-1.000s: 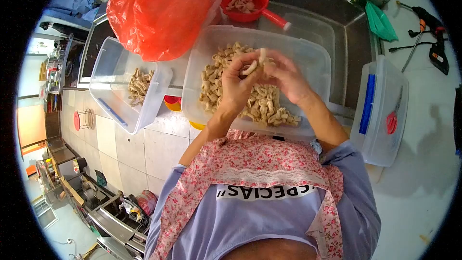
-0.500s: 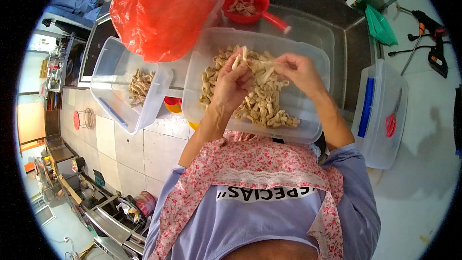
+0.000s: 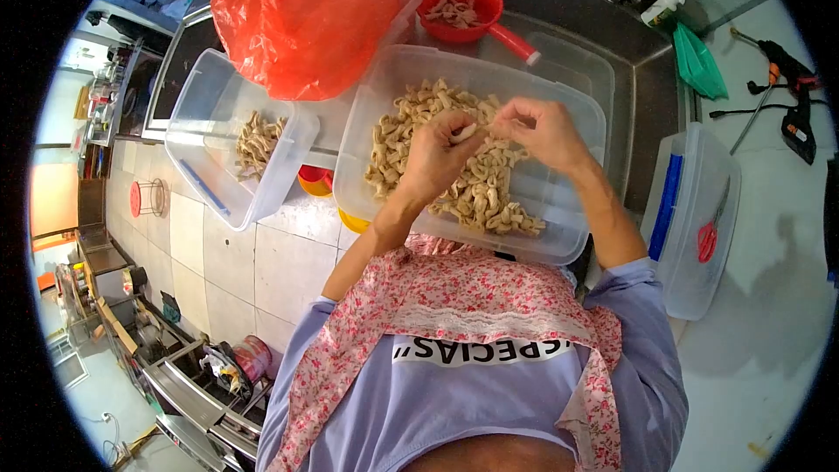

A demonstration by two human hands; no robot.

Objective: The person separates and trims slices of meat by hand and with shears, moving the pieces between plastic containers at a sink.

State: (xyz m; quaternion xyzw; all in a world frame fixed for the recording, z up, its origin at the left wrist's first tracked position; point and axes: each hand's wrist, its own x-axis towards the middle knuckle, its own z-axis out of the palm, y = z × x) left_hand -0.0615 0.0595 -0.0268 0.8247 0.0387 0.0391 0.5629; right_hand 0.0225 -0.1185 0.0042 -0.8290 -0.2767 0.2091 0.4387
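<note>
A wide clear plastic tub (image 3: 572, 197) holds a pile of beige, curled pieces that look like intestine (image 3: 481, 192). Above the pile, my left hand (image 3: 434, 156) is closed round a pale piece of intestine (image 3: 464, 133), whose tip pokes out by the thumb. My right hand (image 3: 549, 133) pinches beside it with thumb and forefinger together. A thin pale end seems to lie between those fingertips, though it is small and partly hidden.
At the left, a smaller clear tub (image 3: 197, 114) holds similar pieces. A red plastic bag (image 3: 301, 22) bulges behind it. Strips lie in a red handled strainer (image 3: 489, 4) at the back. Red scissors (image 3: 708, 240) rest on a clear lidded box (image 3: 690, 275) at the right.
My hands have drawn closer together. The loose pale strip that hung between them has mostly gone from sight, leaving a short tip in my left hand. The view has shifted slightly.
</note>
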